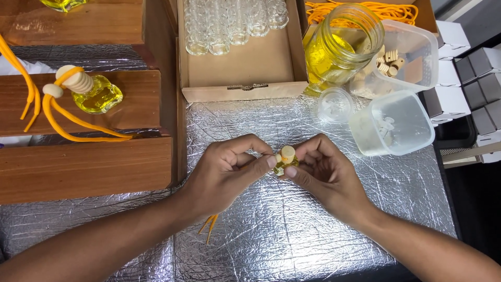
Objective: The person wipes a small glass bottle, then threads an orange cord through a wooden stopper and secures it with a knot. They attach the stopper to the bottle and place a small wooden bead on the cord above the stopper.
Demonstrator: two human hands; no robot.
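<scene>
Bottle [285,162] w/ wooden cap, upright, cap twd camera; L hand [227,169] & R hand [326,169] fingers pinching it.

**Foil-Covered Bench Under Even Light**

A crinkled silver foil sheet [313,219] covers the work surface and throws back soft, even light with no hard shadows. On the left, reddish-brown wooden planks [83,167] lie in stepped rows from near to far. At the far right the foil ends, and a dark floor [477,203] shows beyond the edge.
</scene>
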